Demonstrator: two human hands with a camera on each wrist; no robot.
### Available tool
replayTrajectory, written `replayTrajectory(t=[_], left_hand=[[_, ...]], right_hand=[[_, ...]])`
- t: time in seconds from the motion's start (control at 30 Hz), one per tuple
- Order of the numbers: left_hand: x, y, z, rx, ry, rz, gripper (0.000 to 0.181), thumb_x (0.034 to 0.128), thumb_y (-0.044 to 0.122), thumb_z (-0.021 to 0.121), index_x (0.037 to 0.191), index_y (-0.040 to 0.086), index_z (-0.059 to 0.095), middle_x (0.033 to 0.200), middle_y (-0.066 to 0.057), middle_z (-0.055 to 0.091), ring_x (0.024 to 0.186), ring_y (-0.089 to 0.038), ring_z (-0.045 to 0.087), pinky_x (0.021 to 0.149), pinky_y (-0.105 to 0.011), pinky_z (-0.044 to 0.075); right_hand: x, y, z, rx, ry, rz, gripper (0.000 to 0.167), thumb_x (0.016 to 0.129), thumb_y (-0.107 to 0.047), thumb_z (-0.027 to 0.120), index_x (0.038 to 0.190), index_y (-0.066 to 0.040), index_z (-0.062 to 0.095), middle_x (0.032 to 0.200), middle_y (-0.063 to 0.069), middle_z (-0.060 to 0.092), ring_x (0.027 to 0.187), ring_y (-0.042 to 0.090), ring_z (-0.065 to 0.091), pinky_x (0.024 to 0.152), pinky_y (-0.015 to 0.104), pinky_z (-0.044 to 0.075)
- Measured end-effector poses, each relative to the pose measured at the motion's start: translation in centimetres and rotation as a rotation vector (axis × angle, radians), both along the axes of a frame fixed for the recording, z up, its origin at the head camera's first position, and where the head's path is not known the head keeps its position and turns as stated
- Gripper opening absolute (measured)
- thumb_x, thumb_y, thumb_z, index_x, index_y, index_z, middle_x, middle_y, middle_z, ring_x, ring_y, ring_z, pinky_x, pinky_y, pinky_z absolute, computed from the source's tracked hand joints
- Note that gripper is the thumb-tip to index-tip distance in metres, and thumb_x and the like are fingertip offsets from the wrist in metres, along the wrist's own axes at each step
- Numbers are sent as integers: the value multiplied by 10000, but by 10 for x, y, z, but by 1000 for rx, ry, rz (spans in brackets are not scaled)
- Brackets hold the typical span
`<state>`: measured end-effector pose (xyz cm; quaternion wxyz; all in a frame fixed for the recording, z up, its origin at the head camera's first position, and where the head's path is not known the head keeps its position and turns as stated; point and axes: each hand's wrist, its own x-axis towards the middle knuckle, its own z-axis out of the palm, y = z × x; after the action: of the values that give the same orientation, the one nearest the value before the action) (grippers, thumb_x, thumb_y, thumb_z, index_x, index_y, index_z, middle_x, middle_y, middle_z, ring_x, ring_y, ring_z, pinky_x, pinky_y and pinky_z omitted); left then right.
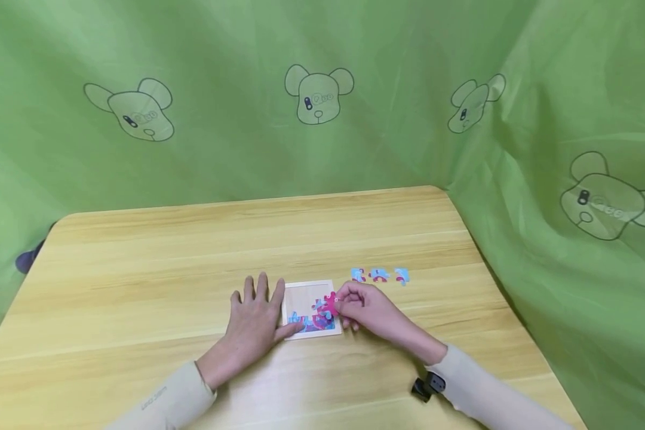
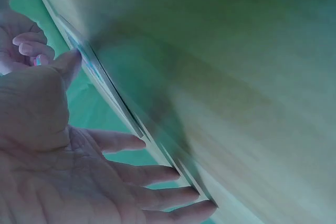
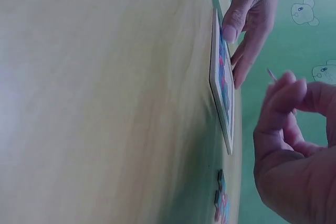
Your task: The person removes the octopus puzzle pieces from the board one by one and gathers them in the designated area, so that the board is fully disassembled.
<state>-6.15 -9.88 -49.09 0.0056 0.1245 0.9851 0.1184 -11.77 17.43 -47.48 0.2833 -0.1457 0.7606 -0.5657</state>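
A: Where is the pink puzzle piece (image 1: 330,303), and how do the hands lie?

B: Lower middle of the head view, over the right side of the wooden tray (image 1: 314,335). The right hand (image 1: 369,312) pinches it between thumb and fingers; the left hand (image 1: 252,329) has its fingers spread, thumb over the tray's lower left corner.

A: Does it touch the joined pieces (image 1: 322,323) along the tray's bottom?

B: It overlaps them in view, but contact cannot be told.

A: What would help it fit?

B: Probably a steady left thumb, the knobs lined up with the gaps, then a flat, gentle press rather than force. The three loose pieces (image 1: 378,275), right of centre on the table (image 1: 166,263), are best left aside.
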Motion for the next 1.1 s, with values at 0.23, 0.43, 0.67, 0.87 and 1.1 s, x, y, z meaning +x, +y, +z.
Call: replayTrajectory(t=[0.23, 0.43, 0.67, 0.87, 1.1], left_hand=[[0, -2, 2, 65, -50, -18, 1105, 872, 706, 804, 1617, -26, 444, 1609, -382, 399, 1451, -636, 395, 1104, -768, 400], [-3, -3, 4, 104, -84, -79, 1098, 842, 664, 859, 1618, -6, 464, 1653, -394, 325, 1505, -633, 317, 1142, -768, 352], [-6, -3, 4, 110, -107, -81, 1106, 834, 660, 871, 1623, 1, 462, 1659, -394, 316, 1523, -627, 287, 1161, -765, 320], [-5, -3, 4, 100, -89, -79, 1099, 827, 671, 864, 1614, 10, 478, 1638, -390, 351, 1498, -632, 325, 1125, -785, 348], [-4, -3, 2, 95, -89, -69, 1092, 816, 672, 868, 1610, 27, 483, 1630, -374, 374, 1474, -632, 364, 1081, -809, 375]], right_hand=[[3, 15, 7, -45, 16, -120, 174, 1048, -93, 716, 1137, 49, 674, 937, 295, 689, 688, 173, 631, 596, 232, 539], [4, 27, 9, -19, 43, -190, 228, 1051, -94, 718, 1195, 77, 675, 937, 258, 682, 685, 142, 615, 598, 227, 530], [5, 40, 9, -1, 66, -244, 210, 1065, -108, 701, 1199, 52, 681, 966, 257, 676, 692, 158, 605, 585, 223, 510], [6, 51, 9, 24, 86, -277, 238, 1060, -91, 705, 1233, 69, 668, 969, 207, 676, 689, 168, 588, 579, 226, 500], [4, 60, 6, 45, 83, -300, 310, 1051, -70, 718, 1298, 96, 631, 1024, 164, 689, 673, 152, 564, 562, 227, 485]])
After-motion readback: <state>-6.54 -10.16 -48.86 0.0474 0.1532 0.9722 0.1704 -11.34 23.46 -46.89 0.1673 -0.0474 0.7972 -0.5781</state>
